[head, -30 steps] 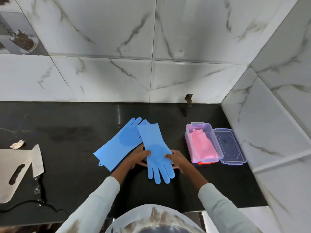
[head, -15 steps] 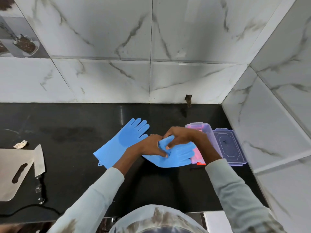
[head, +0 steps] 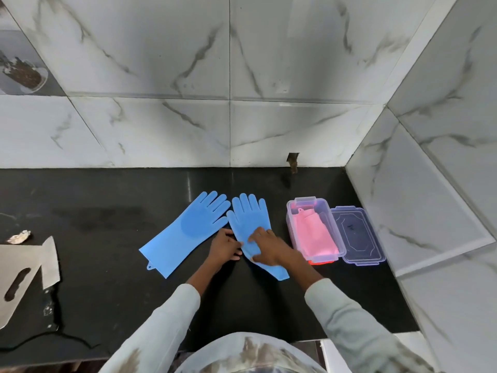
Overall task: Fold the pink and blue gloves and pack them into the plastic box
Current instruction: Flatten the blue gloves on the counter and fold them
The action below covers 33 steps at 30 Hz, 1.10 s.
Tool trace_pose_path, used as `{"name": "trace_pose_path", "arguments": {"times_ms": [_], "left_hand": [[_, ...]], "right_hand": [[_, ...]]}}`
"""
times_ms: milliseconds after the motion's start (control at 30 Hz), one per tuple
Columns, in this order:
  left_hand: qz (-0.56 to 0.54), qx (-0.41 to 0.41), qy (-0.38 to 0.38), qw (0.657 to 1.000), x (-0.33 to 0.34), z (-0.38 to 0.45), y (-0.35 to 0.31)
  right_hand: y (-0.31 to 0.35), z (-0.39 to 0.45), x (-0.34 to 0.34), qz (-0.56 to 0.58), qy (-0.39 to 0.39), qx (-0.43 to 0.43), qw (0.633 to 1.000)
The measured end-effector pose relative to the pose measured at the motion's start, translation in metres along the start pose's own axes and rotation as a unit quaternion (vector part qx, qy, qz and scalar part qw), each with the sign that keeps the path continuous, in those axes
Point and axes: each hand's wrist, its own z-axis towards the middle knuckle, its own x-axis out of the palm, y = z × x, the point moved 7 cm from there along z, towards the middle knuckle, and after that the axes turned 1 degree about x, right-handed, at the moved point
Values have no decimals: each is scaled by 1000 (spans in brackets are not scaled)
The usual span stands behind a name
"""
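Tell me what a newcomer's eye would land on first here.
Two bright blue gloves stand out on the black counter: the left glove lies flat alone, while both hands, the left hand and the right hand, press on the right glove. To their right, a clear box holds pink gloves, with its lid lying beside it.

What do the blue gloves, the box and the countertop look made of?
Blue gloves: probably silicone or rubber, matte, lying limp and flat. Box: clear, faintly tinted plastic; pink gloves show through its walls. Countertop: likely polished black stone, given its faint reflections.
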Motion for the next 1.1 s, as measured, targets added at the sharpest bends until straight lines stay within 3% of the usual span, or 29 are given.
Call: {"name": "trace_pose_path", "arguments": {"times_ms": [433,700,800,967,1100], "left_hand": [[178,97,-31,979,-2,-5,-15],[209,133,-228,942,-89,-14,-17],[259,98,-255,926,-125,-11,-9],[337,15,-225,914,-158,-4,14],[318,6,-191,929,-164,-2,24]], "right_hand": [[-5,-9,30,47,-70,9,996],[29,2,7,96,-175,31,979],[63,15,12,167,-138,-8,976],[107,31,33,326,-26,6,945],[114,40,34,349,-20,10,937]]}}
